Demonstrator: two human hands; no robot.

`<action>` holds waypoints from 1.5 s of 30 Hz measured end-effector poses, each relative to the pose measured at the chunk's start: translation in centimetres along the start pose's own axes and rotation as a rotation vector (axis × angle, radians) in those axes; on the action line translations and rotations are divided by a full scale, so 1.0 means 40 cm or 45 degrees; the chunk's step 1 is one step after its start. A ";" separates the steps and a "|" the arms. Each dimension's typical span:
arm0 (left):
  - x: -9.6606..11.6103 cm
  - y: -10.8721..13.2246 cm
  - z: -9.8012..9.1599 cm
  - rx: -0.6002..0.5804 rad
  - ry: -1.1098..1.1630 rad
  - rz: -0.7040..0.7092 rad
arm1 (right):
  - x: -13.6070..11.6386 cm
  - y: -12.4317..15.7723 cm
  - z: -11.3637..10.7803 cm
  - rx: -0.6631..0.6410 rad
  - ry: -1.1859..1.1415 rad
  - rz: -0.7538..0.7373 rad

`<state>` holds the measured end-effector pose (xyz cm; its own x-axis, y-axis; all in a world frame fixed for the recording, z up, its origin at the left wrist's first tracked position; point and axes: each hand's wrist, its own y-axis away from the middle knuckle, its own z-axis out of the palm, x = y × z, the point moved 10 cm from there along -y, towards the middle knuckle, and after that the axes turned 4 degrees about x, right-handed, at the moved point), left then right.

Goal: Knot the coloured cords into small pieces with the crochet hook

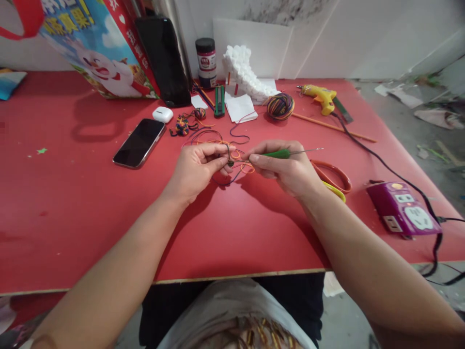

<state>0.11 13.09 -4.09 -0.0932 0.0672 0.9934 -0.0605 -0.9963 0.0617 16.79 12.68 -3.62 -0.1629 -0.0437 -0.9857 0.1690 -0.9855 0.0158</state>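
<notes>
My left hand [194, 169] is closed in a pinch on multicoloured yarn [247, 168], with a small dark knotted bit at the fingertips. A green-handled crochet hook [279, 154] lies in my right hand [286, 167], its metal shank pointing right, away from the yarn. The right thumb and forefinger also pinch near the strand running between the hands. Loose orange and purple loops spread under and behind the fingers. Farther back sits the yarn ball [280, 106]. A small multicoloured yarn piece [181, 125] rests left of it.
Scissors [332, 177] lie beside my right wrist. A purple power socket [403, 208] and a yellow glue gun [319, 97] with its cable are at right. Behind are a phone [140, 143], an earbud case [162, 115], a green cutter [219, 102], a jar [206, 63] and a white model [247, 72].
</notes>
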 end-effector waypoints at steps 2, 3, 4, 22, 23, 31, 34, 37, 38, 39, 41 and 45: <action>0.003 0.001 0.004 -0.028 0.062 -0.012 | 0.002 -0.001 0.004 -0.004 -0.076 0.034; 0.001 0.001 0.006 -0.044 0.101 -0.026 | 0.003 -0.001 0.006 -0.007 -0.105 0.051; -0.001 0.002 0.009 -0.059 0.142 -0.045 | 0.004 -0.001 0.008 -0.008 -0.130 0.065; -0.018 0.015 0.023 0.048 0.468 -0.172 | -0.008 0.012 0.030 0.114 -0.239 -0.115; -0.017 0.015 0.024 0.044 0.467 -0.165 | -0.007 0.012 0.030 0.111 -0.247 -0.109; -0.015 0.013 0.021 0.040 0.387 -0.141 | -0.003 0.013 0.042 0.059 -0.238 -0.086; -0.012 0.012 0.022 0.034 0.380 -0.090 | -0.002 0.016 0.045 0.055 -0.264 -0.085; -0.008 0.015 0.025 0.051 0.394 -0.049 | -0.002 0.019 0.044 0.081 -0.292 -0.106; -0.009 0.017 0.028 0.058 0.404 -0.053 | -0.002 0.019 0.044 0.091 -0.299 -0.112; -0.011 0.019 0.030 0.062 0.419 -0.066 | -0.002 0.020 0.045 0.098 -0.304 -0.116; -0.014 0.023 0.036 0.061 0.468 -0.106 | -0.002 0.021 0.048 0.104 -0.316 -0.120; -0.015 0.024 0.038 0.068 0.506 -0.167 | -0.003 0.023 0.056 0.085 -0.335 -0.116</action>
<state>1.63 12.00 -4.49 -0.4651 0.1990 0.8626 -0.0467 -0.9786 0.2006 14.77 11.41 -3.12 -0.4224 0.0132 -0.9063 0.0793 -0.9955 -0.0514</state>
